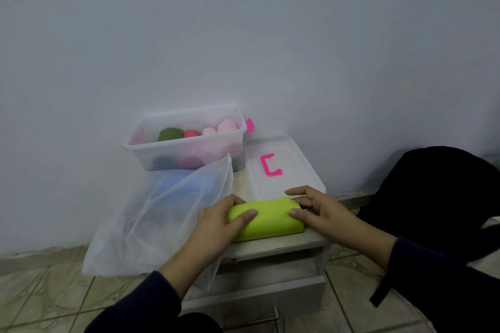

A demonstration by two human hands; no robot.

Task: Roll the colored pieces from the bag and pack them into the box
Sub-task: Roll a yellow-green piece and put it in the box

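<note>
I'm at a small pale cabinet top (273,247) w/ a drawer (259,295) below, set against a plain whitish wall (243,21); tiled floor (40,292) underneath, a black cloth (438,197) off to my right. My left hand (216,222) and right hand (319,208) both rest on 1 lime-green piece (266,220) lying at the front edge of the top: fingers curled over its far side, thumbs pressed on the near face, one hand at each end, so both are grasping it, not clenched tight. Behind it, 1 clear box (186,140), lid off, w/ approx 5 rolled pieces inside: 1 dark green, 1 red, 3 pinkish. 1 clear lid (281,165) w/ a pink handle lies flat beside the box. 1 translucent white bag (162,213) slumps left of my hands, something blue showing through.
</note>
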